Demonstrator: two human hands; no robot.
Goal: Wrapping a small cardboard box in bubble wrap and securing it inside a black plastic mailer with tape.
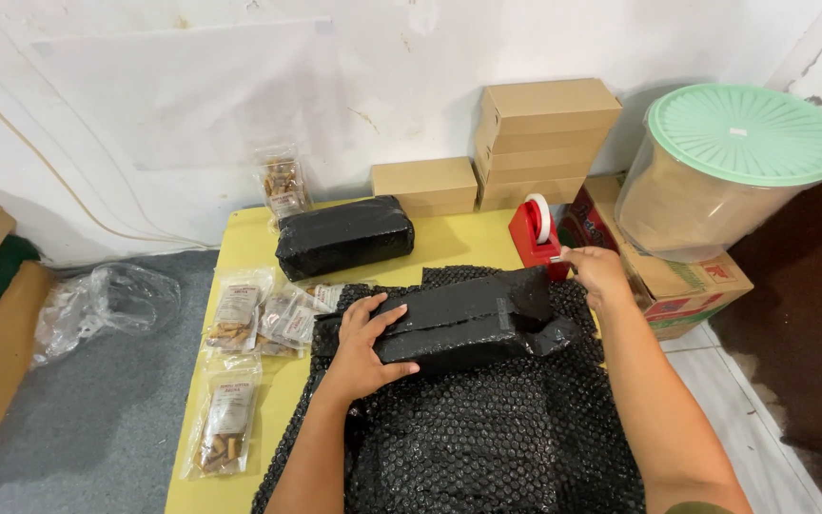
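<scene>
Both your hands are busy: your left hand [365, 341] presses flat, fingers spread, on the black bubble-wrapped parcel [459, 319], which stretches rightward from it; your right hand [597, 271] pinches tape at the red tape dispenser [535, 235], just beyond the parcel's far end.

Two bare forearms, sleeveless to the frame edge, no jewellery.

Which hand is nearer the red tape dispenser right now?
Right. The right hand is at the red tape dispenser, fingertips by the tape end. The left hand lies flat on the black wrapped parcel, well away from it.
</scene>
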